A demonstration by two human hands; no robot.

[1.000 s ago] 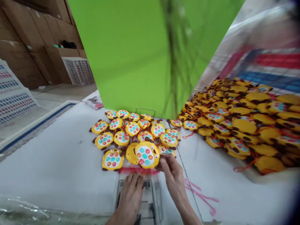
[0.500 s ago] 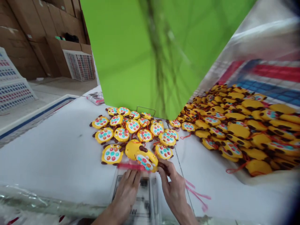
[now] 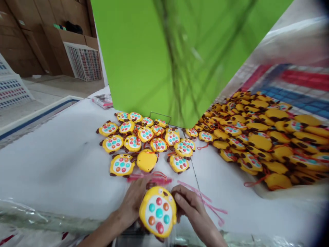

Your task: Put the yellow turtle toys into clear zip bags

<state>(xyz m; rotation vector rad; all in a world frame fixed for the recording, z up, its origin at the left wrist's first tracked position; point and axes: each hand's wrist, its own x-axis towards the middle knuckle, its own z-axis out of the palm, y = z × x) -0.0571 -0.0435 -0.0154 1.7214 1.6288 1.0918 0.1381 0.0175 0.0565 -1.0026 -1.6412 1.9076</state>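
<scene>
A yellow animal-shaped push-button toy (image 3: pixel 159 213), with a white belly and coloured round buttons, is held up facing me at the near edge of the table. At its left side is my left hand (image 3: pixel 135 199), closed on the edge, with its fingertips partly hidden behind the toy. My right hand (image 3: pixel 189 204) pinches it near the upper right ear. An orange cord loop (image 3: pixel 159 175) shows above the toy. Beneath lies a clear plastic bag with a pink strip (image 3: pixel 132 178), mostly covered by the toy and my hands.
Several similar toys (image 3: pixel 113 143) lie on the white table (image 3: pixel 51 157) ahead. A big pile of them (image 3: pixel 259 142) fills a tray on the right. A green panel (image 3: pixel 144 58) stands behind. Pink strips (image 3: pixel 214 208) lie right of my hand; clear bags (image 3: pixel 102 101) lie at the back left.
The toy has come nearer and turned from tilted to facing me. My left hand has left the clear bag for the toy's left side. The right hand still grips the toy.
</scene>
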